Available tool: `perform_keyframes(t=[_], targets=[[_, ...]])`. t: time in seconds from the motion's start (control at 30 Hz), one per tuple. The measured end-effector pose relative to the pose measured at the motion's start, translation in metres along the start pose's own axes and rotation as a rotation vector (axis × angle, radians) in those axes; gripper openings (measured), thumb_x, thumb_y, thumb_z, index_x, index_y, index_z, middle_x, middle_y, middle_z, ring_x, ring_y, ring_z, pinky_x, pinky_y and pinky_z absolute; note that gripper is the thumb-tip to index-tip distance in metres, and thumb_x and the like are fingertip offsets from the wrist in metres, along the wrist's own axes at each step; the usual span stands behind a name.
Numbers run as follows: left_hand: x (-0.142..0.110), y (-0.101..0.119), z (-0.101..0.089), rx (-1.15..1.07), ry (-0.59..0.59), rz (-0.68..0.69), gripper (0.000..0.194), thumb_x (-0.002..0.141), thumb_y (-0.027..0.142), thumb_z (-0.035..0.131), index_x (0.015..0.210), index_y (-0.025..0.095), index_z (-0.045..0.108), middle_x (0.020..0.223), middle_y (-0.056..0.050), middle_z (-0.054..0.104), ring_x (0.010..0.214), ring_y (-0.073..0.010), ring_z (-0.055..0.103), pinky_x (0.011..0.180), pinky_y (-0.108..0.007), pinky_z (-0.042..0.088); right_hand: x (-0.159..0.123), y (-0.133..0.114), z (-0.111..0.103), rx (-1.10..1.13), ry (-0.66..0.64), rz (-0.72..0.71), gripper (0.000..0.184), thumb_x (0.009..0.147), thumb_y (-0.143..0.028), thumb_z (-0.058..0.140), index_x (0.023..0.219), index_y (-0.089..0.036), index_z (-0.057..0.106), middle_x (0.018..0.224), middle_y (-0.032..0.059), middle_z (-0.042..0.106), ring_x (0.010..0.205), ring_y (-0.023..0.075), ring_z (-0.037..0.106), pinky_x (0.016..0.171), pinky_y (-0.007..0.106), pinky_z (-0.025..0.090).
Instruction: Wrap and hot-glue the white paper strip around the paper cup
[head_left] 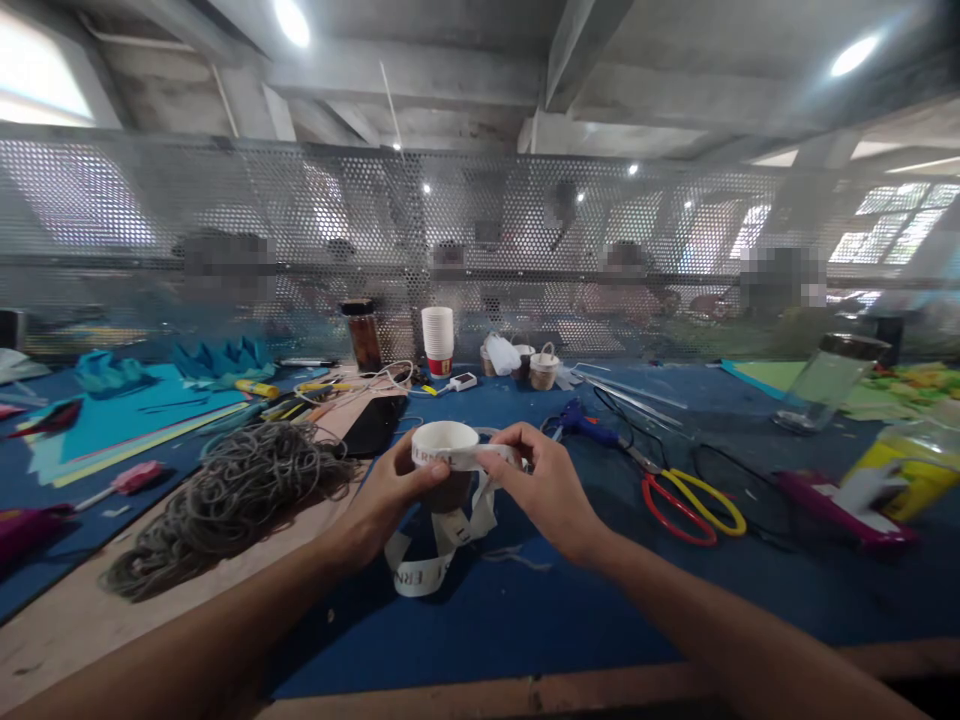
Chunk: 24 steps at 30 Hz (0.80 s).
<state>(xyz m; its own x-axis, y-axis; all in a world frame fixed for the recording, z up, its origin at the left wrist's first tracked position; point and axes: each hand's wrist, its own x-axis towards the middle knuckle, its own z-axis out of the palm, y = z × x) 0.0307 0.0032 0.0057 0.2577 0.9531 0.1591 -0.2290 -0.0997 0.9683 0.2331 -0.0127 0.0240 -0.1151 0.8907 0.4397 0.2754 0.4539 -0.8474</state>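
Observation:
My left hand (391, 492) is closed around a small paper cup (451, 492), its thumb on the near side just below the rim. The cup's lower body looks brownish and is partly in shadow. A white ribbon (421, 578) printed with dark letters runs around the cup's upper edge. My right hand (546, 486) pinches that ribbon at the cup's right side. The ribbon's loose length hangs and curls onto the blue table mat (480, 650) below. A few grey strands lie beside it.
Left of my hands lies a heap of grey cord (240, 505), with a black phone (377, 425) behind it. To the right are a blue glue gun (589, 422) and red-and-yellow-handled scissors (679, 508). Stacked paper cups (438, 335) and cord-wrapped cups (543, 373) stand by the perforated screen (480, 220).

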Motion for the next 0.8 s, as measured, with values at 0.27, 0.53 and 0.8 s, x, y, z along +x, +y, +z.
perform_keyframes(t=[0.27, 0.53, 0.8], targets=[[0.0010, 0.0006, -0.0013, -0.034, -0.012, -0.025, 0.044, 0.071, 0.032, 0.082, 0.108, 0.016, 0.065, 0.091, -0.005, 0.067, 0.081, -0.0181, 0.059, 0.071, -0.027, 0.046, 0.0011, 0.0020, -0.0011, -0.013, -0.001, 0.007, 0.022, 0.088, -0.041, 0.065, 0.086, -0.020, 0.064, 0.078, -0.0012, 0.063, 0.073, 0.0145, 0.054, 0.066, 0.027, 0.043], [-0.0008, 0.0001, -0.0037, -0.048, -0.059, -0.032, 0.048, 0.076, 0.030, 0.078, 0.120, 0.016, 0.064, 0.099, -0.009, 0.070, 0.089, -0.0219, 0.062, 0.076, -0.029, 0.047, 0.0018, 0.0019, -0.0022, 0.021, -0.015, 0.023, 0.021, 0.088, -0.041, 0.065, 0.087, -0.020, 0.064, 0.079, -0.0004, 0.064, 0.073, 0.0151, 0.056, 0.067, 0.028, 0.044], [0.0003, 0.0008, -0.0063, -0.039, -0.083, -0.020, 0.050, 0.075, 0.031, 0.079, 0.121, 0.016, 0.065, 0.100, -0.010, 0.072, 0.088, -0.0237, 0.064, 0.079, -0.032, 0.048, 0.0041, 0.0043, -0.0038, 0.095, -0.047, 0.060, 0.022, 0.086, -0.041, 0.066, 0.087, -0.020, 0.064, 0.079, -0.0001, 0.064, 0.073, 0.0149, 0.058, 0.067, 0.027, 0.046]])
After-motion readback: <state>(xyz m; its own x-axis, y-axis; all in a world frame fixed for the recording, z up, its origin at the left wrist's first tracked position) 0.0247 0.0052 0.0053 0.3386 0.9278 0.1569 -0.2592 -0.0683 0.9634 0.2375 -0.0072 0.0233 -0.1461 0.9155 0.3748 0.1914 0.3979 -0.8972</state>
